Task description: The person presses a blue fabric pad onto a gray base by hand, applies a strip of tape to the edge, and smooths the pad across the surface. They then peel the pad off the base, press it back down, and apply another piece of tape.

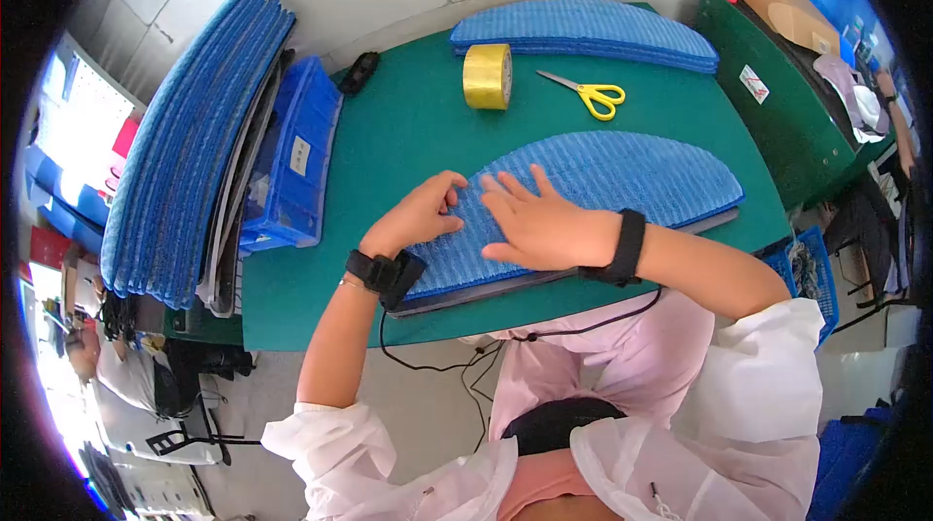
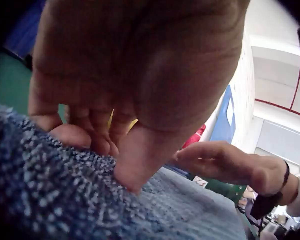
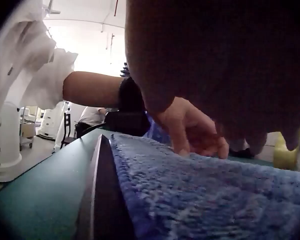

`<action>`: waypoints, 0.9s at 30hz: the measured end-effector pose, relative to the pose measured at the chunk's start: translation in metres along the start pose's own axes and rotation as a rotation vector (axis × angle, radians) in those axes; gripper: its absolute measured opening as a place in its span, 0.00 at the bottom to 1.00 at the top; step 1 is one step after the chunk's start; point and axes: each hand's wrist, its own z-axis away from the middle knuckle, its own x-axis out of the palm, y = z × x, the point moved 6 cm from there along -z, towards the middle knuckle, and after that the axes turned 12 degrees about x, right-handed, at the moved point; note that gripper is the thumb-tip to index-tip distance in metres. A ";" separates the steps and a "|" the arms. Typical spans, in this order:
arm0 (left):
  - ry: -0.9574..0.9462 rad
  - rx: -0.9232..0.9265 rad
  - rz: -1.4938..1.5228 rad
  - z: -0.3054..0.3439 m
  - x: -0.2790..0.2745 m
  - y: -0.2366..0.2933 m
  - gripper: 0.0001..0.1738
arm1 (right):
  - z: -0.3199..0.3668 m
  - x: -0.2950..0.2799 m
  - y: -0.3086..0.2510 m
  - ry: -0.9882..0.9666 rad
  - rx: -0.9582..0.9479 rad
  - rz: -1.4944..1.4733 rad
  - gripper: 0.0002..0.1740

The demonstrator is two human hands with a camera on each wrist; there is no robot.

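A blue ribbed pad (image 1: 622,171) with a curved far edge lies on a thin grey board (image 1: 714,221) on the green table. At its left end, the left hand (image 1: 413,218) touches the pad with bent fingers and thumb; in the left wrist view the thumb of this hand (image 2: 140,85) rests on the fluffy surface (image 2: 65,190). The right hand (image 1: 549,225) is spread palm down over the pad, just right of the left hand, with fingers extended. Whether its palm touches the fabric cannot be told. The right wrist view shows the board's edge (image 3: 94,185) beside the pad (image 3: 190,195).
Yellow tape (image 1: 487,77) and yellow-handled scissors (image 1: 600,100) lie beyond the pad. More blue pads (image 1: 583,30) are stacked at the back. On the left are a tall stack of pads (image 1: 190,152) and a blue bin (image 1: 309,171). A black cable (image 1: 573,333) hangs along the front edge.
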 end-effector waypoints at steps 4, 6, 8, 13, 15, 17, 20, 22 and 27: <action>0.009 0.030 -0.019 0.001 -0.002 0.001 0.29 | 0.005 0.014 -0.025 0.018 -0.010 0.270 0.43; 0.012 0.037 -0.042 -0.001 -0.001 0.005 0.30 | 0.008 0.022 -0.029 0.052 -0.020 0.346 0.45; 0.022 -0.001 0.004 0.000 -0.001 0.005 0.29 | 0.008 0.026 -0.028 0.066 -0.008 0.348 0.46; 0.026 0.014 -0.025 0.000 -0.002 0.007 0.29 | 0.011 0.013 -0.025 0.064 0.005 0.313 0.47; 0.031 0.021 -0.029 0.000 -0.002 0.008 0.29 | 0.013 0.005 -0.024 0.058 0.043 0.361 0.47; 0.018 0.005 0.012 0.000 0.000 0.004 0.30 | 0.016 -0.001 -0.027 0.020 0.068 0.391 0.48; 0.008 0.018 -0.009 0.000 -0.002 0.005 0.30 | 0.013 0.009 -0.026 -0.012 0.078 0.438 0.49; 0.001 0.015 -0.015 -0.001 -0.002 0.004 0.30 | 0.011 0.013 -0.029 -0.008 0.060 0.453 0.49; -0.001 0.009 -0.014 -0.001 -0.001 0.003 0.30 | 0.013 0.007 -0.024 -0.045 0.047 0.400 0.49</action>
